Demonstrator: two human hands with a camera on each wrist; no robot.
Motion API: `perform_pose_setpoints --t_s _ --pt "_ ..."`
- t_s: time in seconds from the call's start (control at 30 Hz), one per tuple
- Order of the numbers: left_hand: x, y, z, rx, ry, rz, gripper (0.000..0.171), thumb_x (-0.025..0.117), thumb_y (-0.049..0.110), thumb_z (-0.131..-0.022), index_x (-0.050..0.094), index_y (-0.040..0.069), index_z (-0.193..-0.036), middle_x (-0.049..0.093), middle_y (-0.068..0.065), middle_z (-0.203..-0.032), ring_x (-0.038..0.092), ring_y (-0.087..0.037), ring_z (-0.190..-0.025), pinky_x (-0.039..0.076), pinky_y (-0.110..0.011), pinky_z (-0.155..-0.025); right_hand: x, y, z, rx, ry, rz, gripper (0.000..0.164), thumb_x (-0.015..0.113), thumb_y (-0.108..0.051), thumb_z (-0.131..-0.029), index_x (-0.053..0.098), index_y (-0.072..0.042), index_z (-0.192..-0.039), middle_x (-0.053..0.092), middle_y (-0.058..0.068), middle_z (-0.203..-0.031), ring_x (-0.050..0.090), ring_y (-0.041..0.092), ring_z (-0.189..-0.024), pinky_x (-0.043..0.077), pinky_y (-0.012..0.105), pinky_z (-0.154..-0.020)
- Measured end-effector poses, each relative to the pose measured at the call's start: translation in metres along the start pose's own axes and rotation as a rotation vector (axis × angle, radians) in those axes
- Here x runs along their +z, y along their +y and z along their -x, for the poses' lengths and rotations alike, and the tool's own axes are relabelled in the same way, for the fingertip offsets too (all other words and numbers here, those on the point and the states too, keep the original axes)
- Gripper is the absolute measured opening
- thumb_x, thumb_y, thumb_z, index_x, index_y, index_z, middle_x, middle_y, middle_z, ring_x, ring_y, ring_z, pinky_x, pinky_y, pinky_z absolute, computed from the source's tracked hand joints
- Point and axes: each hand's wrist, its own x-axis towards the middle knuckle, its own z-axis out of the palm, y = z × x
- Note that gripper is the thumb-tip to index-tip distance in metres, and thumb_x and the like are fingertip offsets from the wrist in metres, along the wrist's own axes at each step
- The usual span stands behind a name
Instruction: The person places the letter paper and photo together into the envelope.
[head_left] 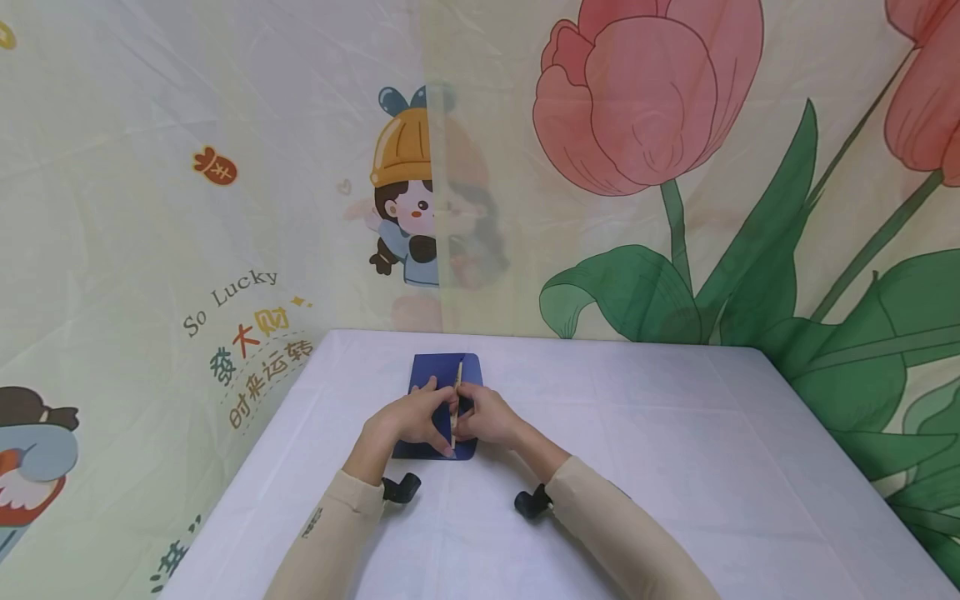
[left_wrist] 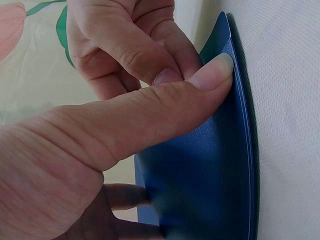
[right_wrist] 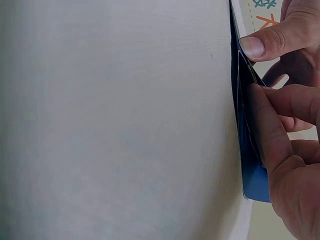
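Observation:
A flat blue folder-like piece (head_left: 432, 367) lies on the table. A narrow pale edge (head_left: 460, 371) stands up along it between the hands. My left hand (head_left: 415, 417) grips this raised part; in the left wrist view its thumb presses on the blue sheet (left_wrist: 200, 165) near a corner, with other fingers behind the sheet. From the right, my right hand (head_left: 489, 417) pinches the same raised edge between thumb and fingers. In the right wrist view a gap shows between blue layers (right_wrist: 245, 115). What lies inside is too dark to tell.
White cloth covers the table (head_left: 637, 433). Behind it hangs a printed backdrop (head_left: 495, 50) with tulips and cartoon figures. A black wrist-worn device (head_left: 401, 488) juts out by the left sleeve, another black device (head_left: 532, 502) by the right sleeve.

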Motion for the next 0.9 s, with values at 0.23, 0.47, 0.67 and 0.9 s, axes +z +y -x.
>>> perform_pose_setpoints --t_s 0.23,0.47,0.67,0.9 --pt "-0.0001 -0.0001 -0.0014 0.002 -0.001 -0.01 0.068 0.099 0.037 -0.067 0.061 0.028 -0.123 0.015 -0.027 -0.171 0.02 -0.064 -0.15 0.033 -0.079 -0.11 0.0007 0.0016 -0.0013 -0.009 -0.011 -0.044 0.058 0.07 0.012 -0.086 0.056 -0.007 -0.139 0.076 0.021 -0.098 0.078 0.02 -0.081 0.065 0.033 -0.076" --pt "-0.0007 -0.0007 -0.0001 0.005 0.003 -0.017 0.063 0.099 0.037 -0.066 0.059 0.029 -0.114 0.016 -0.028 -0.171 0.02 -0.065 -0.15 0.035 -0.08 -0.108 0.0039 0.0019 -0.0029 -0.014 -0.004 -0.029 0.057 0.068 0.014 -0.085 0.057 -0.005 -0.137 0.076 0.016 -0.091 0.075 0.018 -0.078 0.065 0.033 -0.077" --pt "-0.0002 -0.001 -0.0003 0.003 -0.002 -0.015 0.07 0.099 0.039 -0.066 0.06 0.029 -0.122 0.014 -0.026 -0.172 0.019 -0.062 -0.152 0.033 -0.078 -0.111 0.0065 0.004 -0.0059 -0.016 -0.008 -0.042 0.045 0.066 0.014 -0.085 0.059 0.0 -0.127 0.075 0.016 -0.091 0.073 0.016 -0.077 0.065 0.034 -0.076" --pt "-0.0016 -0.001 -0.0001 0.014 -0.006 -0.012 0.065 0.099 0.039 -0.066 0.059 0.029 -0.117 0.014 -0.028 -0.171 0.02 -0.063 -0.151 0.035 -0.078 -0.11 0.0061 0.0058 -0.0045 -0.011 -0.003 -0.059 0.055 0.07 0.012 -0.086 0.059 -0.005 -0.137 0.076 0.018 -0.098 0.075 0.019 -0.083 0.065 0.035 -0.078"
